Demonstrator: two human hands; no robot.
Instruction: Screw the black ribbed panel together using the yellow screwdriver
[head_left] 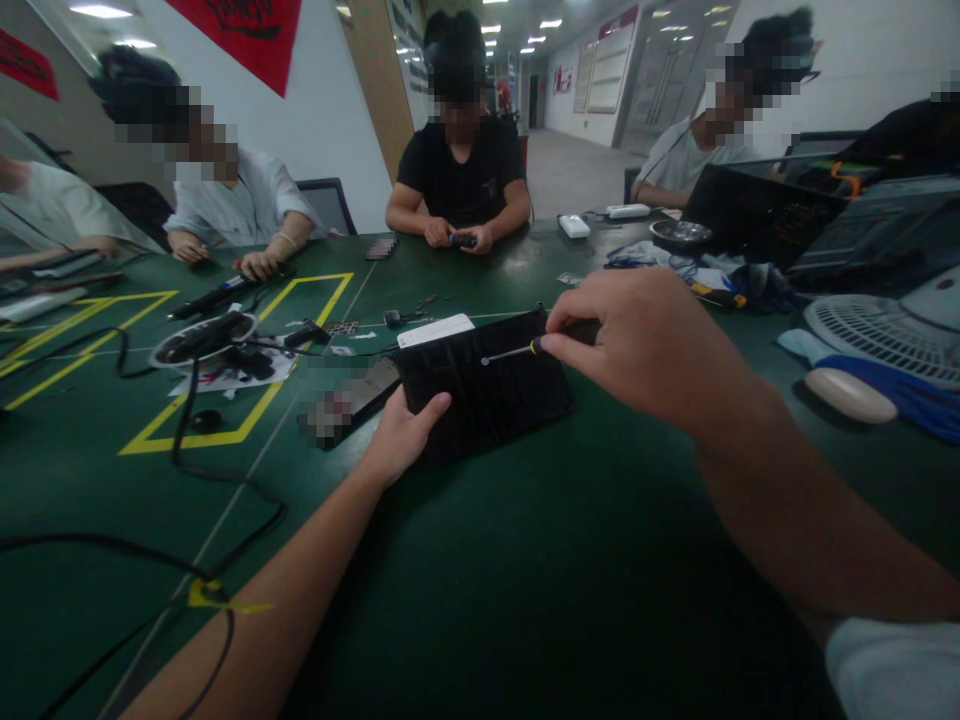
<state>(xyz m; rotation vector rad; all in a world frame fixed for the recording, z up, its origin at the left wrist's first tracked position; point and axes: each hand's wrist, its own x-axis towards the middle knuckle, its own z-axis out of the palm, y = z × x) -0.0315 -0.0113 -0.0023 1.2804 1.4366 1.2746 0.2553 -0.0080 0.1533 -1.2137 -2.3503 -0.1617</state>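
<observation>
My left hand (405,432) grips the lower left edge of a flat black rectangular panel (487,400), its thumb lying on the face. The panel is tilted up towards me above the green table. In my right hand (630,340) is a screwdriver (534,346) with a dark handle, a yellow ring and a thin metal shaft. Its shaft points left across the panel, and a small round silvery piece, perhaps a screw, shows at the tip. Whether the tip touches the panel I cannot tell. A white box-like object (436,331) shows behind the panel's top edge.
Left of the panel lies a phone-like object (352,400). A bowl (202,340) of dark parts stands farther left, with black cables (180,450) trailing towards me. To the right are a white fan (885,340), a computer mouse (851,394) and gloves (697,265). Several people sit across the table.
</observation>
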